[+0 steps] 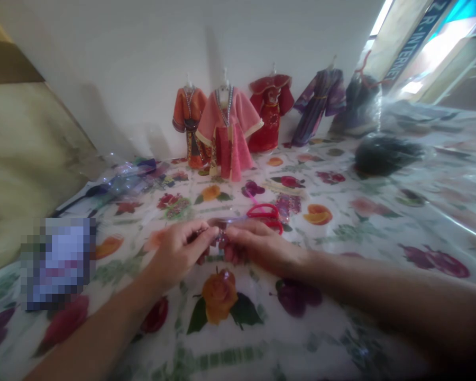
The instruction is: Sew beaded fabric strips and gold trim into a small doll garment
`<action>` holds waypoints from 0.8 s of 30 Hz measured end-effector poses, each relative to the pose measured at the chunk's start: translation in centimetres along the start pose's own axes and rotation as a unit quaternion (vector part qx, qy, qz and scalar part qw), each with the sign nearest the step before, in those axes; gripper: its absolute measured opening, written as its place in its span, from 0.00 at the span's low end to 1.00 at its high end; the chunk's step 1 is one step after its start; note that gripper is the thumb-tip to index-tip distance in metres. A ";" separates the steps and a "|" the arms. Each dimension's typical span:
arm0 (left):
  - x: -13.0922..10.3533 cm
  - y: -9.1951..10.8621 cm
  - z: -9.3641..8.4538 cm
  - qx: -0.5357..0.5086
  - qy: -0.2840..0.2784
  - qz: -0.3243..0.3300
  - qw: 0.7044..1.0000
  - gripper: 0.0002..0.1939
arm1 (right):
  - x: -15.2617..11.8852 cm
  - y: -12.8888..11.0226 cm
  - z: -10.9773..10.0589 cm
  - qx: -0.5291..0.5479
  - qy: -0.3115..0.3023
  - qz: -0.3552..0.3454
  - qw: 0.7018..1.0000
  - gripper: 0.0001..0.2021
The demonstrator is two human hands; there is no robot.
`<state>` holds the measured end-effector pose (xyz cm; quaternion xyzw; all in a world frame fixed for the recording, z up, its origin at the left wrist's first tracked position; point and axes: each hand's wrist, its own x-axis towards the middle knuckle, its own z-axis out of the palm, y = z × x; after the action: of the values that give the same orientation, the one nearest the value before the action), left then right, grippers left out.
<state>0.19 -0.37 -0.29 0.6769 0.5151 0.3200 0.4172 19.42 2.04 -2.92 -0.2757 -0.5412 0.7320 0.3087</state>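
Observation:
My left hand [182, 241] and my right hand [257, 241] meet over the table, both with fingers pinched. Between the fingertips is a small patterned piece of fabric [221, 238], reddish and pale; most of it is hidden by the fingers, and its exact shape is too blurred to tell. Right behind the hands lies a pair of scissors [264, 211] with red handles, its blades pointing left and partly covered by my right hand. Past the scissors are a patterned pink-purple scrap of cloth [289, 205] and a thin pink stick [252, 198].
Several doll outfits stand along the wall, among them a pink robe [232, 119], a red dress [270, 114] and a purple robe [321, 103]. Clear plastic wrapping [127, 174] lies at left, a dark plastic-wrapped bundle [384, 153] at right. A flowered tablecloth [238, 338] covers the table.

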 end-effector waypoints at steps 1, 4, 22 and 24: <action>0.0 0.1 0.1 -0.007 -0.002 -0.002 1.000 0.20 | 0.0 -0.1 0.0 -0.020 0.006 -0.007 1.000 0.15; -0.2 0.5 0.2 -0.020 -0.014 -0.019 1.000 0.20 | -0.1 -0.4 0.0 -0.074 0.019 -0.019 0.997 0.13; 0.0 0.2 -0.9 -0.099 -0.020 -0.018 0.995 0.16 | -0.4 -0.6 0.0 -0.057 0.065 -0.009 0.996 0.14; 0.0 0.2 -1.0 -0.087 -0.028 -0.006 0.996 0.17 | -0.4 -0.4 -0.1 -0.042 0.064 -0.013 0.997 0.13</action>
<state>-0.59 -0.14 0.33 0.6436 0.4779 0.3418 0.4905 19.76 1.90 -2.51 -0.3276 -0.5545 0.6852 0.3403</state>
